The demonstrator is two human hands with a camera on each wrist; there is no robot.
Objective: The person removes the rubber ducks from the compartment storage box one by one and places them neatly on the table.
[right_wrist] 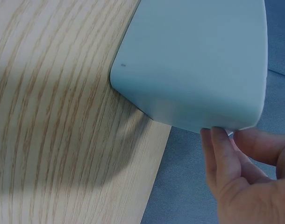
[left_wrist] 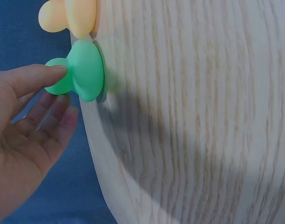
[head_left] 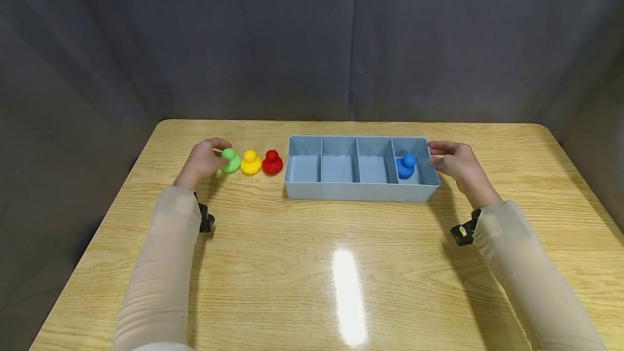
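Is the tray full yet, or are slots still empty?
Mostly empty: the tray holds only the blue duck, in its rightmost slot; the other three show bare floors.

curtained recording booth, wooden table (head_left: 341, 264)

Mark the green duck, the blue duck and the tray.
green duck (head_left: 231, 161), head view, its body
blue duck (head_left: 406, 166), head view, its body
tray (head_left: 358, 192), head view, near wall
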